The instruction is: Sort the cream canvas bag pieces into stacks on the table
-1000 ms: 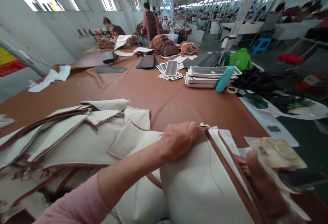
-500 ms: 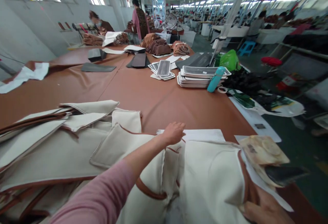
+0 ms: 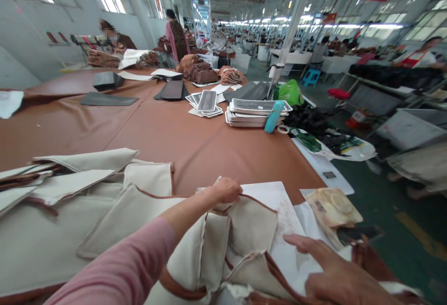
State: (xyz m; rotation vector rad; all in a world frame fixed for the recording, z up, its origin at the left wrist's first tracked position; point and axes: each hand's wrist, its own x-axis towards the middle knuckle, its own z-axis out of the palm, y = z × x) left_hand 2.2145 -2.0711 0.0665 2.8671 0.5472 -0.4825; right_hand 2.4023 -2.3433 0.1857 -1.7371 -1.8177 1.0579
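My left hand reaches across in front of me, its fingers closed on the top edge of a cream bag piece with brown piping. My right hand is to the right of it, above a white sheet, with its index finger stretched out and nothing seen in its grasp. Just below, between the hands and my body, lies a folded cream flap with a brown edge. More cream bag pieces with brown trim are heaped at the left, partly hidden by my left arm.
Brown sheet material covers the table. Farther back stand stacked white-rimmed panels, a turquoise bottle and a tape roll. A stained yellowish block sits near the right edge. Other people are in the background.
The view has turned right. My right hand has let go of the large cream panel, which no longer stands up before me; the cream piece and white sheet behind it now show.
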